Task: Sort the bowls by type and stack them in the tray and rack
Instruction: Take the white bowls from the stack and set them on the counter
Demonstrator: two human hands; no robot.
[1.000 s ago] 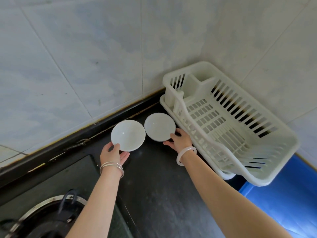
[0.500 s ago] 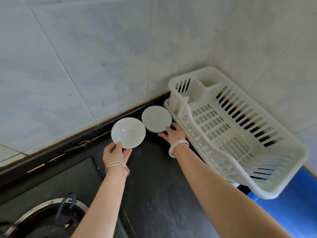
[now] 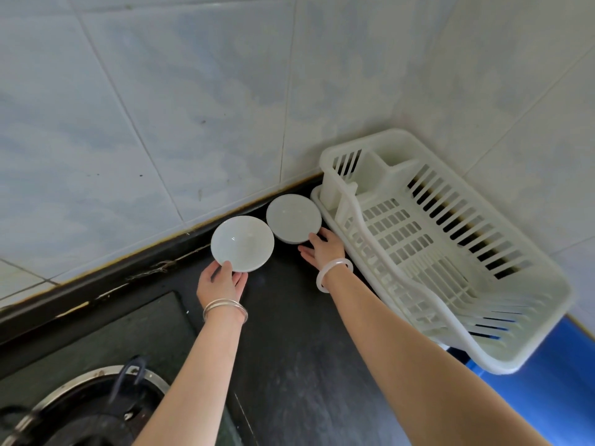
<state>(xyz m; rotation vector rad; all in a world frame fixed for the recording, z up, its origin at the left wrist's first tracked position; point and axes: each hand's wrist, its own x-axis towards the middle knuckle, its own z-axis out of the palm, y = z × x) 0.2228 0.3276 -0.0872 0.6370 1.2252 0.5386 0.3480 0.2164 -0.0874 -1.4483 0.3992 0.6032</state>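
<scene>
Rim grips suit lifting: left hand (image 3: 222, 281) pinches the left bowl (image 3: 242, 243), right hand (image 3: 323, 249) the right bowl (image 3: 293, 218), likely bound for the dish rack (image 3: 394, 134).

2 round white bowls sit upright, side by side. The left hand (image 3: 222, 283) pinches the left bowl (image 3: 242, 243) by its near rim, and the right hand (image 3: 323, 249) pinches the right bowl (image 3: 293, 218). A white slatted rack (image 3: 450, 239) lies just right of the right hand.
</scene>
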